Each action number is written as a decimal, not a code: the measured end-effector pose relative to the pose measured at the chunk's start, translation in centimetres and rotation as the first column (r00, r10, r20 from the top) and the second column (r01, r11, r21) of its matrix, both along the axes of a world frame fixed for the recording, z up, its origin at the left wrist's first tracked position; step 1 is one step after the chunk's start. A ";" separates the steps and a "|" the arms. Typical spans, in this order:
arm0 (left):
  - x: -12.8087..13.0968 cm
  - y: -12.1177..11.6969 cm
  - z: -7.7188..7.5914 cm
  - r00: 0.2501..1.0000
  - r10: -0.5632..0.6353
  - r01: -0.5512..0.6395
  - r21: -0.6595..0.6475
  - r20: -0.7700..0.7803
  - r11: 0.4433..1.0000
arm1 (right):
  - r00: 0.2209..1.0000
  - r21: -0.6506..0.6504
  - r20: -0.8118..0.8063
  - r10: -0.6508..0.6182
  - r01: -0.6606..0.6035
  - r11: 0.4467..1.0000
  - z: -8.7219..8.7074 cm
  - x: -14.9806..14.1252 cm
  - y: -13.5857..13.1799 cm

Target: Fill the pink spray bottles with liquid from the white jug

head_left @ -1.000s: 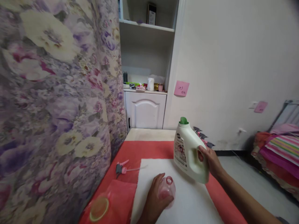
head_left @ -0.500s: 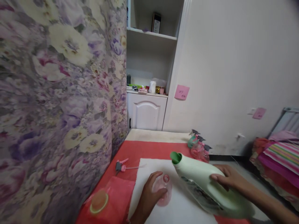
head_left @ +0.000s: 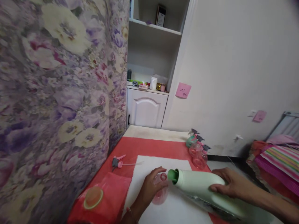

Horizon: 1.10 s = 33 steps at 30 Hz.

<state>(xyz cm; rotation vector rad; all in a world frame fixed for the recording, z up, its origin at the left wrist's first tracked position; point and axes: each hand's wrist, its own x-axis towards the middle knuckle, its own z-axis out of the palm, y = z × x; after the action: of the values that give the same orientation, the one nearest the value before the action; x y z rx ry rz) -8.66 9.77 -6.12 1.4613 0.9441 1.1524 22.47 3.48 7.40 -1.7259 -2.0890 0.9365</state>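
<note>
My left hand (head_left: 154, 183) is wrapped around a clear pink spray bottle (head_left: 160, 196), which stands without its top on a white sheet (head_left: 179, 205). My right hand (head_left: 230, 183) grips a large pale green jug (head_left: 198, 182) by its handle, tipped nearly level. Its green spout (head_left: 172, 176) points left, close to the pink bottle's open neck; no liquid can be made out. A pink and grey spray head (head_left: 118, 162) with its tube lies left of the sheet. Farther left, a round cap (head_left: 93, 198) rests on a red plastic piece (head_left: 114, 189).
Several spray bottles (head_left: 199, 158) with grey triggers line the table's right edge. A floral curtain (head_left: 58, 109) hangs along the left side. Behind the red table cover (head_left: 154, 147) stand a white cabinet (head_left: 147, 107) and shelves. Striped bedding (head_left: 280, 158) lies at far right.
The green jug has tilted down to nearly level, its spout now lower and nearer the pink bottle's mouth. My left hand still holds the bottle, and the view has shifted slightly.
</note>
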 end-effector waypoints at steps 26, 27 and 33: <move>1.0 0.8 -1.5 0.992 -0.081 0.081 -0.003 0.097 0.997 | 0.934 0.070 0.350 0.071 -0.102 0.992 2.1 -1.1 2.4; 1.0 0.8 -1.6 0.992 -0.081 0.082 -0.007 0.098 0.997 | 0.932 0.072 0.356 0.069 -0.101 0.992 2.2 -1.1 2.5; 1.1 0.7 -1.5 0.992 -0.074 0.076 -0.017 0.101 0.997 | 0.936 0.108 0.347 0.057 -0.100 0.989 2.6 -1.1 3.0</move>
<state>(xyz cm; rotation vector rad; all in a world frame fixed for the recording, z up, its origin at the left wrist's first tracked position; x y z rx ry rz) -7.55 10.51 -7.57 1.3975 0.8225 1.1469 21.38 6.47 10.02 -1.8599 -2.3901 0.5368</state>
